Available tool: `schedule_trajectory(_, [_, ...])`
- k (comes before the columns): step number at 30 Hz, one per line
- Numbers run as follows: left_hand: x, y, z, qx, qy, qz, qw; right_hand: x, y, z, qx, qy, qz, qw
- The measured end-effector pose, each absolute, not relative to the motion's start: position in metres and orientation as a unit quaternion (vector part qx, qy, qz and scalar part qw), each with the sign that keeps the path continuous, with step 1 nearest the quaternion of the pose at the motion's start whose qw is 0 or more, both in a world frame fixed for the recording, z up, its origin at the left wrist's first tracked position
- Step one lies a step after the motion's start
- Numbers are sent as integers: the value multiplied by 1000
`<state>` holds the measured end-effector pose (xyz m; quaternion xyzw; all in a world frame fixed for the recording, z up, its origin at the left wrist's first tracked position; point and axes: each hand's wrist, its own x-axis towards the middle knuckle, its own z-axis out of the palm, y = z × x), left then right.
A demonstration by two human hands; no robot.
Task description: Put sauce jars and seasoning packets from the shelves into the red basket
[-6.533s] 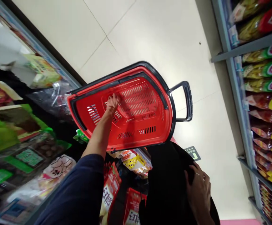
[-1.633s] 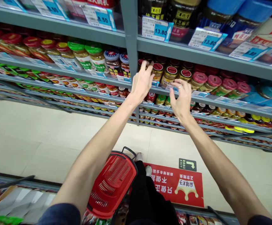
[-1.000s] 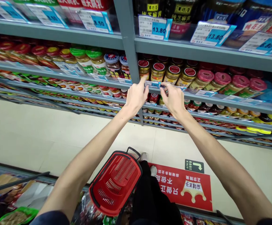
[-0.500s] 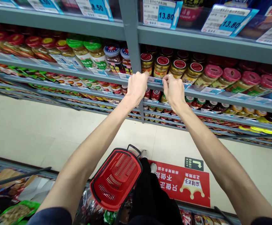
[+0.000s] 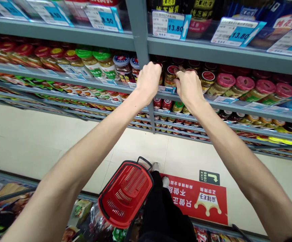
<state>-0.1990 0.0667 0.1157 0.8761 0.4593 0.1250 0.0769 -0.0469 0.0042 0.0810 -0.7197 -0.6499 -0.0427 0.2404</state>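
Near: the red basket (image 5: 126, 211) stands low, left of centre; a dropped gold-lidded jar (image 5: 170, 81) could strike it or the floor (image 5: 67, 121). Farther: the left hand (image 5: 149, 76) is curled beside the shelf post (image 5: 138, 30), the right hand (image 5: 190, 85) bent at the lids; neither grip can be confirmed. Far: jars stand packed on the shelf (image 5: 239, 107); snagging a neighbour could topple it.
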Motion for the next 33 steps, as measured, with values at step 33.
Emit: schedule_trajectory(33, [-214, 80, 115, 898, 425, 101, 53, -62, 10, 95, -708, -658, -62, 248])
